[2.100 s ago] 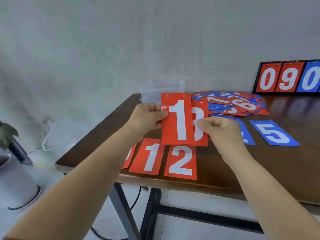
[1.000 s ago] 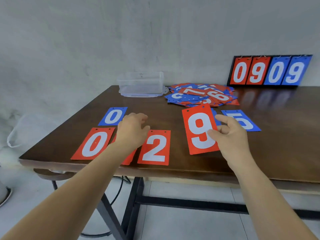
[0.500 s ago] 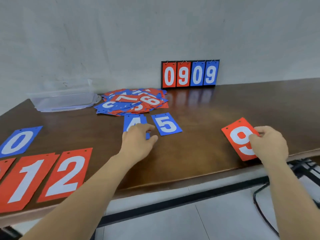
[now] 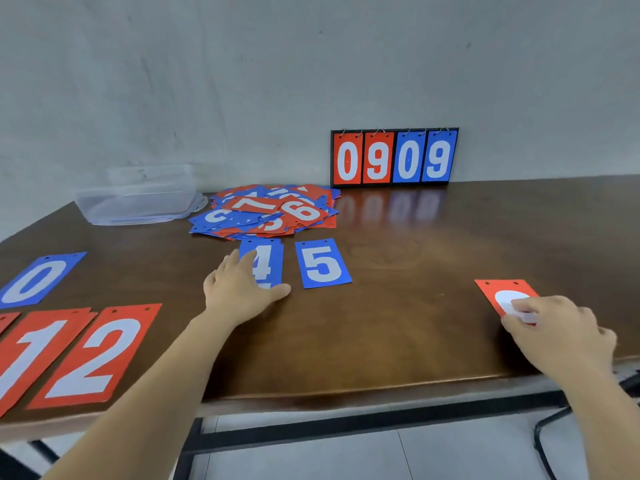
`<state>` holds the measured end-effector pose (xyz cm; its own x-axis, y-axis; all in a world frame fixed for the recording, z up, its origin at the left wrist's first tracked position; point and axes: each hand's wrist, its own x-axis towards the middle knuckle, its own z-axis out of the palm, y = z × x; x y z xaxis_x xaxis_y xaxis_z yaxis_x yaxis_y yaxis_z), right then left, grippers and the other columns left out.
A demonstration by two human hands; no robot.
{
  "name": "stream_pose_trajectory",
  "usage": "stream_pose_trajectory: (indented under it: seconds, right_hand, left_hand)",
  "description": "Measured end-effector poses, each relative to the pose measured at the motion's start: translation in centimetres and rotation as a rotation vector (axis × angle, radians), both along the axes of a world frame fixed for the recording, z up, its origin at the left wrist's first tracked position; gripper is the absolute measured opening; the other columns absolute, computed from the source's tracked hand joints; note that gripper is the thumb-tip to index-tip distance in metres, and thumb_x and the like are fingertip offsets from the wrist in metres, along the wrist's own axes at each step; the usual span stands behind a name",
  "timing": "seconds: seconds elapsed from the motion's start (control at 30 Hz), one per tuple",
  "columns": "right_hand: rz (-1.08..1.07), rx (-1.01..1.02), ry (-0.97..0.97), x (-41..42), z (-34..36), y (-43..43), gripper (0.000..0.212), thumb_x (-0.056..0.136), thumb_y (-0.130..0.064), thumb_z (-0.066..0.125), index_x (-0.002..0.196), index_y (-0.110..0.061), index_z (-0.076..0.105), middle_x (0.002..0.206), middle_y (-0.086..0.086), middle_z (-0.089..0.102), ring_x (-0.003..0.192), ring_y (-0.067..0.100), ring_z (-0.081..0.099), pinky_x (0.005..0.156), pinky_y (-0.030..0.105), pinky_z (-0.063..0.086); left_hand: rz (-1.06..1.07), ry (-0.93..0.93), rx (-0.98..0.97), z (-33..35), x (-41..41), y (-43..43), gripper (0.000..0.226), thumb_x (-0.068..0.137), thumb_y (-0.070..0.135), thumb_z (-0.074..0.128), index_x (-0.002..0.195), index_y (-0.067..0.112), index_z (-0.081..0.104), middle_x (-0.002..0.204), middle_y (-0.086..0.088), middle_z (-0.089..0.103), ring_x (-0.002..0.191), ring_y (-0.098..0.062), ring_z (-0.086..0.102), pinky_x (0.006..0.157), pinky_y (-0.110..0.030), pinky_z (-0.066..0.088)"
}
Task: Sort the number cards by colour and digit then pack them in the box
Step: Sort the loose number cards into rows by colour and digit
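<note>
Left grip now spreads over blue 4; right grip holds red card

**Red, Blue and White on Dark Brown**

The counter was a glossy dark brown with wood grain, set against a mottled grey wall. At lower left the 1 card and 2 card were red with white digits. The 0 card, 4 card and 5 card were blue with white digits. The card at lower right was red and white. The pile mixed red and blue. The scoreboard had a black frame, two red panels and two blue. The box was clear.
</note>
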<state>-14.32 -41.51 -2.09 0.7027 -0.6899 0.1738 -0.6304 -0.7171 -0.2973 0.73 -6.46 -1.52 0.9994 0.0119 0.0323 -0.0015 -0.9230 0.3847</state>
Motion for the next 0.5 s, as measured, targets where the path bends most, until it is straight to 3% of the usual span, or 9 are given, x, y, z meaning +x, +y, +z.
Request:
stream_pose_trajectory:
  seconds: [0.07,0.13,0.27,0.4,0.5]
  right_hand:
    - [-0.002,-0.002,0.006,0.1,0.9,0.2,0.020,0.090,-0.031,0.054,0.095,-0.022,0.071,0.096,0.006,0.056,0.094,0.028,0.039,0.083,0.037,0.028]
    - [0.058,0.015,-0.074,0.7,2.2,1.4,0.022,0.091,-0.031,0.055,0.107,-0.025,0.069,0.109,0.009,0.062,0.107,0.033,0.046,0.090,0.040,0.034]
    - [0.458,0.029,-0.242,4.1,3.5,7.5,0.030,0.090,-0.027,0.058,0.118,-0.021,0.065,0.122,0.004,0.062,0.114,0.028,0.050,0.094,0.039,0.041]
    - [0.769,-0.004,-0.101,9.4,2.5,15.1,0.041,0.095,-0.033,0.052,0.135,-0.024,0.052,0.135,-0.003,0.052,0.122,0.019,0.044,0.097,0.033,0.038]
    - [0.837,-0.068,0.041,12.4,1.3,17.8,0.049,0.098,-0.035,0.048,0.144,-0.022,0.040,0.145,0.000,0.042,0.132,0.021,0.034,0.105,0.035,0.032]
  left_hand:
    - [-0.008,0.060,0.005,-0.1,-0.2,0.5,0.090,0.078,0.072,0.057,0.150,0.028,0.026,0.157,-0.001,0.028,0.143,-0.021,0.028,0.116,-0.041,0.021]
    - [-0.017,0.072,0.024,-0.2,-0.3,0.7,0.087,0.080,0.073,0.053,0.150,0.028,0.029,0.155,-0.001,0.032,0.141,-0.021,0.032,0.115,-0.040,0.024]
    - [-0.013,0.018,0.074,-0.3,-0.4,0.9,0.084,0.079,0.075,0.051,0.147,0.027,0.037,0.145,0.002,0.048,0.132,-0.019,0.044,0.109,-0.036,0.030]
    - [0.002,-0.067,0.301,0.3,-0.6,0.5,0.079,0.078,0.080,0.042,0.139,0.031,0.048,0.124,0.000,0.061,0.115,-0.019,0.052,0.100,-0.031,0.034]
    - [-0.035,-0.151,0.372,-0.1,-0.8,1.2,0.079,0.076,0.083,0.038,0.135,0.032,0.054,0.114,0.003,0.064,0.109,-0.015,0.053,0.099,-0.029,0.032]
